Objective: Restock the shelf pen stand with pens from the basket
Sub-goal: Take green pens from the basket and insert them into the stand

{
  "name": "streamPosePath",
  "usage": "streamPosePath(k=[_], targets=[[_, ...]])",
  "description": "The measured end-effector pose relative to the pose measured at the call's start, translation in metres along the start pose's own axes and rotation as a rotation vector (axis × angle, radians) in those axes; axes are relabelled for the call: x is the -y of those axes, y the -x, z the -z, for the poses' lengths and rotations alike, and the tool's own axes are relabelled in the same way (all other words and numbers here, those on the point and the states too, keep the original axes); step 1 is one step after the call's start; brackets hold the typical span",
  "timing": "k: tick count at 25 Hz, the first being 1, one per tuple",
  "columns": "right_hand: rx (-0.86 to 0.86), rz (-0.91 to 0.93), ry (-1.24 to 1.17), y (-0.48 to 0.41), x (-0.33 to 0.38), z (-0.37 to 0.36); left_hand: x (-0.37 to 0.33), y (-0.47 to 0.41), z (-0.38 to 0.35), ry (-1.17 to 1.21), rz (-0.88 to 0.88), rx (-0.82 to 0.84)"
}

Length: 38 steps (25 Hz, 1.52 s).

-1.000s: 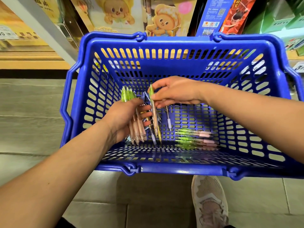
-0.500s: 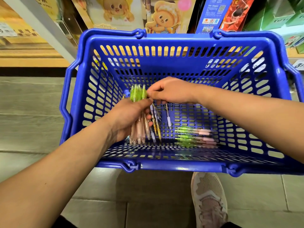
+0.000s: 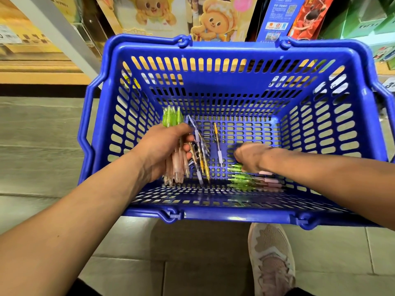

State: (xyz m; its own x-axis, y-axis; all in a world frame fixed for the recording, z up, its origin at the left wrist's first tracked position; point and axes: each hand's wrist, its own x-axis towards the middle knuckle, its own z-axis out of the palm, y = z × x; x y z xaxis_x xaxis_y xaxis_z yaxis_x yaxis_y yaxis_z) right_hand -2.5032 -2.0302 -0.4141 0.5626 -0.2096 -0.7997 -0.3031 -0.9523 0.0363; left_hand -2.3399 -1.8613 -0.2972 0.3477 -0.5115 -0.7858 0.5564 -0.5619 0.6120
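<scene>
A blue plastic basket (image 3: 320, 124) sits on the floor, with both of a person's hands inside it. The left hand (image 3: 164, 150) grips a bundle of pens (image 3: 171, 118), green caps sticking up above the fist and pale barrels hanging below. The right hand (image 3: 251, 157), blurred, reaches down onto loose green-and-pink pens (image 3: 252, 181) lying just beneath it; whether it holds one cannot be told. Between the hands lies a single yellow pen (image 3: 217, 144). A shoe (image 3: 271, 257) shows below the right forearm.
</scene>
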Motion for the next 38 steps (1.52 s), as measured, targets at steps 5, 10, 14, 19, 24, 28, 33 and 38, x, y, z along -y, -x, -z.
streamPosePath(k=[5, 10, 14, 19, 24, 28, 33, 38], targets=[[0.044, 0.033, -0.038, 0.0, -0.007, 0.004, 0.003, -0.002, 0.005, 0.05, -0.012, -0.025], [-0.012, 0.012, -0.144, 0.0, -0.022, 0.022, 0.004, -0.003, 0.005, 0.038, -0.018, -0.024], [-0.192, 0.023, -0.472, 0.003, -0.038, 0.056, 0.005, -0.005, 0.004, 0.035, -0.024, -0.038], [-0.084, 0.317, -1.36, 0.014, -0.017, 0.095, 0.007, -0.008, 0.004, 0.025, -0.043, -0.066], [0.014, 0.402, -1.667, 0.014, 0.014, 0.104, 0.005, -0.005, 0.006, 0.028, 0.01, 0.034], [-0.051, 0.376, -1.688, 0.012, 0.022, 0.102, 0.005, -0.003, 0.004, 0.015, 0.016, 0.076], [-0.119, 0.36, -1.373, 0.014, 0.007, 0.096, 0.003, -0.004, 0.001, -0.004, 0.0, 0.036], [-0.055, 0.061, -0.322, -0.002, -0.013, 0.031, 0.0, -0.004, 0.005, 0.012, 0.005, 0.027]])
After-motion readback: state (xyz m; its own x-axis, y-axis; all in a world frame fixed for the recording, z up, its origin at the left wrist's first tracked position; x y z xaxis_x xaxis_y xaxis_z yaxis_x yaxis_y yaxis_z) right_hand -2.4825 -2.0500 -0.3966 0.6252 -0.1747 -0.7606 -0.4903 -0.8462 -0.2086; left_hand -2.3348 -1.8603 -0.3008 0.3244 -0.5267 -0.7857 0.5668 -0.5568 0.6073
